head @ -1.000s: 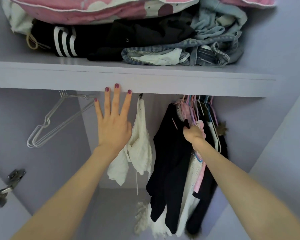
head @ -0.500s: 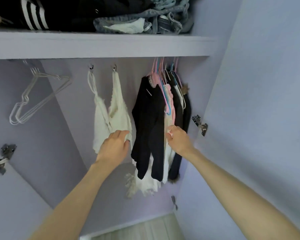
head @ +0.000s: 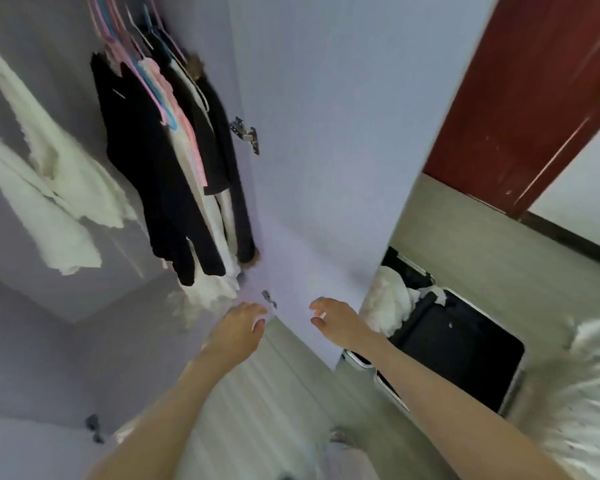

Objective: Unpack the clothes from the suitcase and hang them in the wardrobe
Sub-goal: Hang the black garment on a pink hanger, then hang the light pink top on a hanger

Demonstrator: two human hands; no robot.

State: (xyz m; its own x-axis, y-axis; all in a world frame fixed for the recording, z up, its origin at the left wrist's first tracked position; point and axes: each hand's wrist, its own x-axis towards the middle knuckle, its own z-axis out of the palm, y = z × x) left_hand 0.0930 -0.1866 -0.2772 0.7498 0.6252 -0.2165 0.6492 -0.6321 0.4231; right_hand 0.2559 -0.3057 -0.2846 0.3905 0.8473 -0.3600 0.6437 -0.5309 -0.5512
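Note:
Inside the lilac wardrobe hang a white lacy top (head: 49, 188) on the left and a bunch of black, white and pink clothes (head: 174, 174) on coloured hangers at the right. My left hand (head: 238, 329) hovers low in front of the wardrobe, fingers loosely curled, holding nothing. My right hand (head: 336, 318) hangs in front of the open wardrobe door (head: 326, 150), fingers relaxed and empty. The open black suitcase (head: 458, 341) lies on the floor behind the door, with white clothes (head: 388, 303) at its left end.
The wardrobe door stands open between me and the suitcase, with hinges (head: 246, 133) on its inner edge. A dark red room door (head: 520, 109) is at the upper right. Something white and fluffy (head: 589, 382) lies at the right edge. Pale wood floor (head: 257, 393) is below.
Both hands have let go of the hanging clothes and dropped down. My view has swung down and to the right, bringing the wardrobe door, floor and suitcase into sight.

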